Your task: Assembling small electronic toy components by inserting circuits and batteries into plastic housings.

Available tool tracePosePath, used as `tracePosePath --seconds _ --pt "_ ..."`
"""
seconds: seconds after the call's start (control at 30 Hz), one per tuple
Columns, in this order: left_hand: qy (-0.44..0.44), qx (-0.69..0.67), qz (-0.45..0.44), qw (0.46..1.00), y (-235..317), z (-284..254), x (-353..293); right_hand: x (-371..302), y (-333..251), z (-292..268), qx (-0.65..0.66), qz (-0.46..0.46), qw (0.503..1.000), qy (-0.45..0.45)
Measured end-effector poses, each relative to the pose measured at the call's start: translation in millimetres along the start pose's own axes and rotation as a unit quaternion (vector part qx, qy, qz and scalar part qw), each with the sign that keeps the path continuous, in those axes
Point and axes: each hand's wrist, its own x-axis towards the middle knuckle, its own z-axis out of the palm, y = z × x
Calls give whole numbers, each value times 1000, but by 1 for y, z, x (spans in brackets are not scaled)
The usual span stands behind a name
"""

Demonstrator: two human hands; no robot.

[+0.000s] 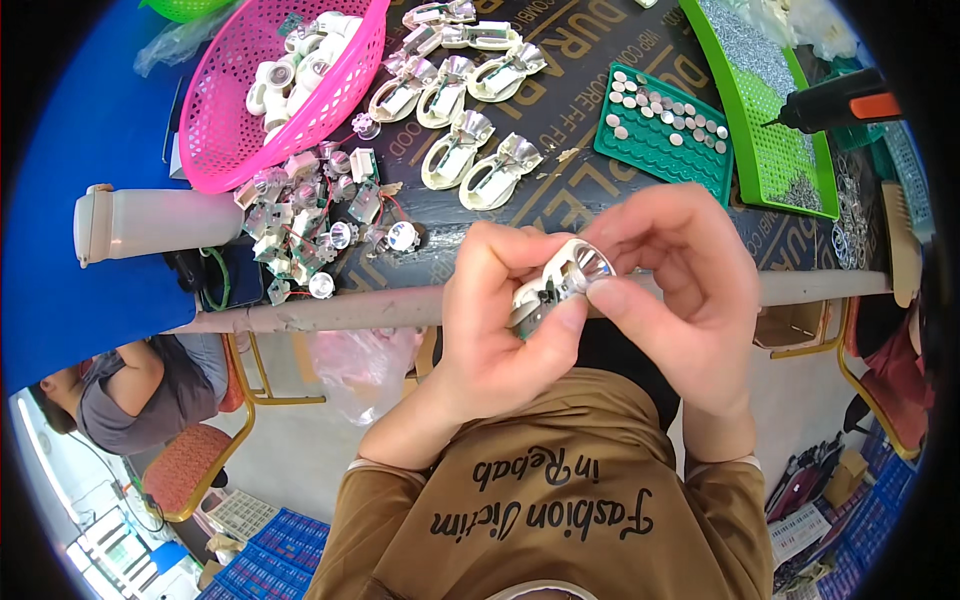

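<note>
Just past the table's near edge, my two hands hold one small white flashlight housing [553, 283] between them. Thumb and fingers of my left hand [500, 325] are closed round its lower body, where dark and greenish parts show inside. My right hand [690, 285] pinches the round silver reflector [592, 262] at the top end, thumb against its rim. The right fingers curl behind it, partly hidden. Beyond my hands, several similar open white housings with reflectors [498, 172] lie in rows on the dark table.
A pink basket [222, 130] of white parts stands far left, beside a pile of wired circuit boards and reflectors [300, 215]. A green tray of round discs [665, 130], a lime-green tray of small metal pieces [795, 165] and a black-and-orange tool [840, 105] are at right. A bottle [160, 225] lies left.
</note>
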Motion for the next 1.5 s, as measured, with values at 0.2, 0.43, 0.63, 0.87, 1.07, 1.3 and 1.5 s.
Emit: tracePosePath --seconds 0.2,0.43,0.63,0.87,1.07,1.3,1.5 --pt "43 22 -80 996 -4 1 -3 1 23 2 100 -12 994 38" --pt "-76 -73 -137 985 10 -12 -1 -9 32 -10 108 -23 994 -5" --pt "-181 -244 -201 931 -1 -29 3 -9 28 -16 7 -51 996 -74" --pt "-18 -342 -205 917 -9 -23 5 24 32 -58 -516 -156 823 178" --pt "-9 -480 -241 844 -12 -23 14 42 44 -73 -622 -106 762 144" --pt "-27 -497 -223 838 -16 -18 22 43 47 -76 -585 -91 792 152" --pt "-3 -501 -202 842 -26 -14 26 14 19 -34 -278 -101 946 131"
